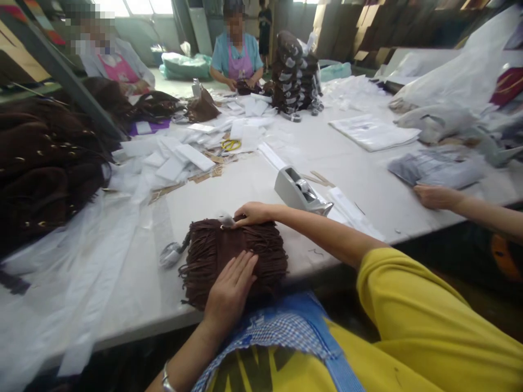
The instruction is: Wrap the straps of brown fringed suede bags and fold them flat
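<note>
A dark brown fringed bag (231, 245) lies at the near edge of the white table, right in front of me. My left hand (232, 280) rests flat on its front, fingers stretched out and close together. At the bag's top edge is my right hand (254, 213), its fingers bent over the edge beside a small whitish wrapped piece (225, 219). Part of the right hand's grip is hidden. A grey wrapped piece (170, 255) lies at the bag's left side, by a dark strap.
A grey tape dispenser (300, 190) stands beyond my right forearm. White foam pieces (175, 160) and yellow-handled scissors (231, 144) lie farther back. Brown bags are heaped left (44, 163) and stacked behind (292, 76). Another person's hand (437, 196) touches a plastic-wrapped pack (437, 166). Two co-workers are opposite.
</note>
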`<state>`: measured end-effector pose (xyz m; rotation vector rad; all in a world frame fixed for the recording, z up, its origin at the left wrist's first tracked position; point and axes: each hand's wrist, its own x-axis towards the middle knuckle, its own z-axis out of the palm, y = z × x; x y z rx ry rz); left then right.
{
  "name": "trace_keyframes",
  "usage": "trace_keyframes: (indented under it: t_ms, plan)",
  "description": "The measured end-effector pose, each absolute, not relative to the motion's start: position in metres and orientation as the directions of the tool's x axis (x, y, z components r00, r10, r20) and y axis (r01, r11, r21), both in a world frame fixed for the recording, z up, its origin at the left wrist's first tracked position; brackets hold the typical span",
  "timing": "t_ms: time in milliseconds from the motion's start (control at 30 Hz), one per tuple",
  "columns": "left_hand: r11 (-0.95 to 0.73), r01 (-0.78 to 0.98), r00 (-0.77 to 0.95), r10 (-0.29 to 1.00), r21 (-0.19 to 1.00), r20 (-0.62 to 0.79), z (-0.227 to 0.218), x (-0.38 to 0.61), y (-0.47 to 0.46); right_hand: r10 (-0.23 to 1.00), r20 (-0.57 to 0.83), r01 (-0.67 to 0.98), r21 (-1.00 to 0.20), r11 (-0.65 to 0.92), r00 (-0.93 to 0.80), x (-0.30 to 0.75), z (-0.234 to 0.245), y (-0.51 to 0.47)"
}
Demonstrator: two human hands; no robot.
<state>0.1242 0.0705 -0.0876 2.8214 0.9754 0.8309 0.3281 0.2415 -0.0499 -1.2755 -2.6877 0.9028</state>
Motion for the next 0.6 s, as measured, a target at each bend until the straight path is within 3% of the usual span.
trace_keyframes:
  t_ms: [200,300,367,467,600]
  plan:
    - [-0.647,0.703,0.473,0.735,0.295,0.487,-0.081,0.142,0.096,0.806,-0.061,0.733,-0.461,0.501,-0.589,0.322,-0.023,0.256]
    - [-0.585,0.756,0.411,0.773,0.294,0.483,-0.083,0.144,0.098,0.866,0.299,0.718,-0.485,0.499,-0.401,0.32,-0.013,0.216]
    - [-0.547,0.795,0.395,0.795,0.261,0.46,-0.085,0.142,0.093,0.788,0.497,0.645,-0.476,0.597,-0.363,0.323,-0.02,0.176]
    - [-0.495,0.846,0.394,0.83,0.198,0.395,-0.084,0.13,0.085,0.635,0.482,0.561,-0.31,0.768,-0.603,0.348,-0.046,0.125]
    - [-0.483,0.864,0.42,0.846,0.14,0.327,-0.082,0.11,0.083,0.816,0.416,0.842,-0.183,0.508,-0.402,0.404,-0.07,0.095]
